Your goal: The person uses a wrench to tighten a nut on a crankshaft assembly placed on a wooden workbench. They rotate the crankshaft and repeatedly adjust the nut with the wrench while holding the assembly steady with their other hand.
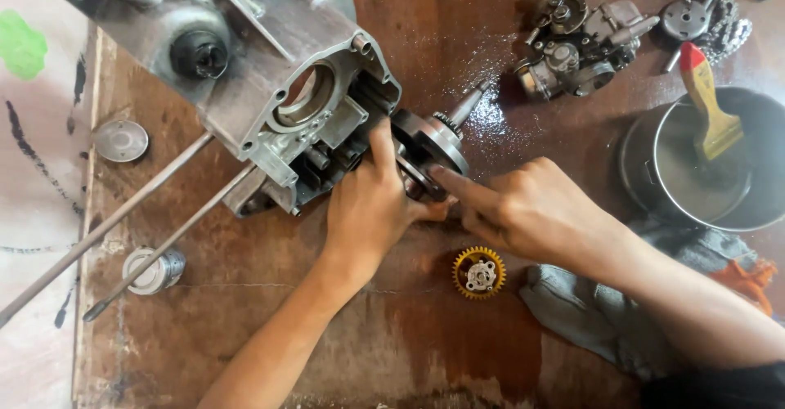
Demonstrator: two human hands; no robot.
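Observation:
A grey metal engine case (262, 74) lies tilted on the brown wooden board (245, 319). A steel crankshaft (437, 143) with round webs and a tapered shaft end sticks out of the case's right side. My left hand (368, 208) grips the crankshaft from below, thumb up against the case opening. My right hand (523, 204) touches the crankshaft's web with the forefinger stretched out, the other fingers curled.
A yellow gear (479, 272) lies below my hands. Two long rods (123, 213) run from the case to the lower left. A carburettor (576, 45), small parts, a metal bowl (703, 172) holding a brush (710, 98), a grey rag (605, 311), a small cylinder (154, 270).

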